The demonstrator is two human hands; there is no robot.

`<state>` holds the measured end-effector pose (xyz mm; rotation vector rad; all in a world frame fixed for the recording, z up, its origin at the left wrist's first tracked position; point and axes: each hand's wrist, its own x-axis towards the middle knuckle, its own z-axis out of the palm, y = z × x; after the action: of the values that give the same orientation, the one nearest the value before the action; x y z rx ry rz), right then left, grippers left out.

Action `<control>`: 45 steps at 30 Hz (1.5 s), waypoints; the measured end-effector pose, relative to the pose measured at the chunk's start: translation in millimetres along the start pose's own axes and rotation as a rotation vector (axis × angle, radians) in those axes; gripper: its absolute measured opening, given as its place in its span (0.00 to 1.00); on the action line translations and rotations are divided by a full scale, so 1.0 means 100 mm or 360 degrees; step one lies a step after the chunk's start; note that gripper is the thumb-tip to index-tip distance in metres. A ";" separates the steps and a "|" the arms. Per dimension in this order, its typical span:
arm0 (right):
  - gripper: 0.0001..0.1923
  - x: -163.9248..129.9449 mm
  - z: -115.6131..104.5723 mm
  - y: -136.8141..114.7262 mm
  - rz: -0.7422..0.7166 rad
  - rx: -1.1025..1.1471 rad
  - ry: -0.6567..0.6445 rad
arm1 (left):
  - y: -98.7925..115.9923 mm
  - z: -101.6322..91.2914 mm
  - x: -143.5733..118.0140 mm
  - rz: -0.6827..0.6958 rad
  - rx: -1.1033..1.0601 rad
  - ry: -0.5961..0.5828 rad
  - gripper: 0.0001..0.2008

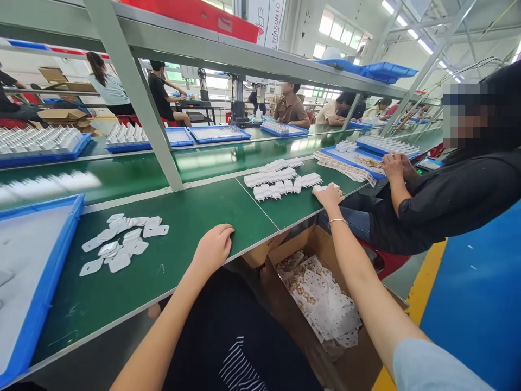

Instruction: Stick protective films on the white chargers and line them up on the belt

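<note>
My left hand (214, 247) rests on the green tabletop near its front edge, fingers curled together; I see nothing in it. Stretched out to the right, my right hand (329, 196) closes over white plastic pieces (321, 188) at the table edge, its fingers partly covering them. Just left of it lie rows of white plastic parts (271, 177) with thin prongs sticking out. A loose pile of flat white plastic covers (132, 239), some with a small slot, lies to the left of my left hand.
A blue-rimmed tray (61, 271) stands at the left. Below the table edge, a cardboard box (280, 250) holds perforated white sheets and scraps. At the right, a co-worker (456, 184) sits by a blue tray (345, 156) and printed sheets (344, 168). A slanted metal post (134, 92) rises behind the table.
</note>
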<state>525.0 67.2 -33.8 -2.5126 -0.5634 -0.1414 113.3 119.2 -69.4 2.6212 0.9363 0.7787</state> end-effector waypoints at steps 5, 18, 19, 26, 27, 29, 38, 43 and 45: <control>0.22 -0.55 -0.17 -0.15 -0.0379 0.0335 -0.0171 | 0.08 -0.06 -0.03 -0.0157 -0.0248 0.0111 0.15; 0.38 -3.69 -0.19 -0.60 -0.1554 0.1798 -0.0537 | 1.09 -0.25 -1.21 -0.1305 -0.2110 0.1033 0.29; 0.39 -3.76 -0.18 -0.59 -0.1563 0.1862 -0.0608 | 1.11 -0.30 -1.27 -0.1283 -0.2101 0.1125 0.29; 0.47 -4.02 -0.09 -0.55 -0.1894 0.2237 -0.1233 | 1.10 -0.49 -1.52 -0.1086 -0.1814 0.1458 0.26; 0.46 -4.05 -0.08 -0.53 -0.1899 0.2267 -0.1302 | 1.08 -0.50 -1.54 -0.1105 -0.1764 0.1493 0.24; 0.42 -4.09 -0.08 -0.50 -0.1866 0.2323 -0.1441 | 1.02 -0.53 -1.59 -0.1131 -0.1676 0.1526 0.23; 0.08 -3.50 0.05 -1.32 -0.1827 0.1192 -0.1740 | 0.68 -0.69 -1.99 -0.1251 -0.1434 0.1497 0.27; 0.13 -3.06 0.46 -2.35 -0.1633 0.0637 -0.1539 | 0.68 -0.59 -2.08 -0.1415 -0.1624 0.1440 0.38; 0.16 -3.01 0.59 -2.63 -0.1643 0.0465 -0.1566 | 0.71 -0.54 -2.11 -0.1432 -0.1647 0.1357 0.35</control>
<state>140.5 189.0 -17.7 -1.6279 -2.0269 0.7733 -18.1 -67.9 -81.3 0.8088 1.2359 1.5227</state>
